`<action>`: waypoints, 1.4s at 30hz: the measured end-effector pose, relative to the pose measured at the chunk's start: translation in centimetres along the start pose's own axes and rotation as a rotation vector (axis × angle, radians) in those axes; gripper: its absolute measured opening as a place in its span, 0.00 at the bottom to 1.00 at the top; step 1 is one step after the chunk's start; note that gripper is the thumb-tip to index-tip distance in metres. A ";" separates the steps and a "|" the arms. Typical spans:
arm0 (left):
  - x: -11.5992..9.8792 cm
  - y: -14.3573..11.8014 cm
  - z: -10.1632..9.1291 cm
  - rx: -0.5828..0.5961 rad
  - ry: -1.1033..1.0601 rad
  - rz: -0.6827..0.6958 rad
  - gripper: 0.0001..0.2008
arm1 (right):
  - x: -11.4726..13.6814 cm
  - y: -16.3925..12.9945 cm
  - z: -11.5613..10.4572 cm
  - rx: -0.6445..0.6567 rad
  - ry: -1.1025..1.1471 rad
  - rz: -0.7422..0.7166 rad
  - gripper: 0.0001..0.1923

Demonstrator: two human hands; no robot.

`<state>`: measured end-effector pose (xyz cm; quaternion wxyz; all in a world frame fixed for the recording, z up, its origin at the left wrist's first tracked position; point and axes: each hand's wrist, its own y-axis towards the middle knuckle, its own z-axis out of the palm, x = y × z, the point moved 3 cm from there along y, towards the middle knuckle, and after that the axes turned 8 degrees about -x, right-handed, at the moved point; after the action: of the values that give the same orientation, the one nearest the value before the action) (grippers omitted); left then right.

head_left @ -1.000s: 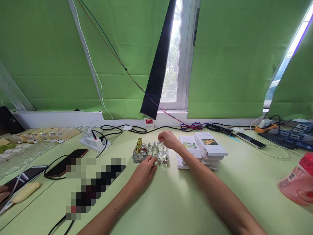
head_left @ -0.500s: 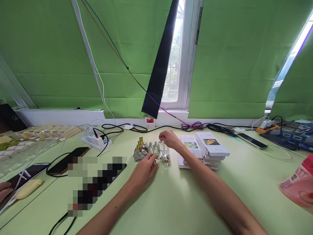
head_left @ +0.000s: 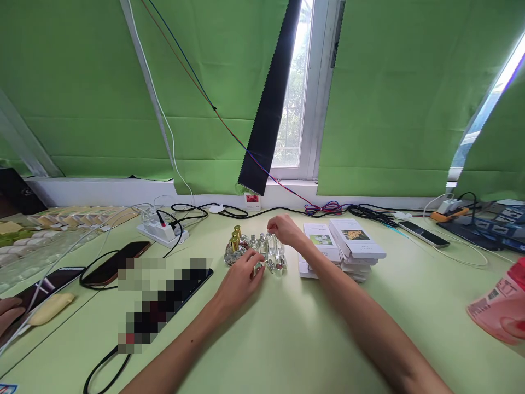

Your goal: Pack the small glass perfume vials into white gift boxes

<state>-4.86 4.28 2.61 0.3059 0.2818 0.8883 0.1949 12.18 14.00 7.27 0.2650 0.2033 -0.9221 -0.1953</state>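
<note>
A cluster of small clear glass bottles (head_left: 264, 250) stands on the green table (head_left: 287, 339), some with gold caps (head_left: 235, 238). My left hand (head_left: 240, 279) rests at the near side of the cluster, fingertips pinching a small bottle at the front. My right hand (head_left: 284, 229) hovers over the back right of the cluster, fingers curled around the top of a tall clear bottle. Whether it grips that bottle is unclear.
Stacked white boxes (head_left: 346, 249) lie right of the bottles. A power strip (head_left: 162, 232) with cables, phones (head_left: 112, 264) and a pixelated patch lie left. A pink container (head_left: 498, 306) sits at the right edge. Another person's hand (head_left: 8, 313) shows at far left.
The view has tilted slightly. My left hand has crept forward into the bottles and lifted its fingertips; my right hand stays over the same bottle.
</note>
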 end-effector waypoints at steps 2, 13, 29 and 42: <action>0.2 0.0 0.2 0.003 -0.013 0.008 0.09 | -0.1 0.0 0.2 -0.008 0.001 -0.012 0.14; 0.5 -0.1 0.7 -0.012 -0.012 0.045 0.07 | -0.3 0.1 0.6 -0.051 0.042 -0.025 0.13; 0.2 -0.1 0.9 0.015 -0.015 0.046 0.08 | -0.3 0.0 0.3 -0.089 0.117 0.035 0.08; 0.1 -0.1 0.9 0.026 -0.012 0.037 0.08 | -0.5 0.2 0.4 -0.088 0.115 0.004 0.09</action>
<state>-4.35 4.41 1.90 0.3039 0.3031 0.8835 0.1874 12.31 14.54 6.82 0.3268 0.2005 -0.8962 -0.2233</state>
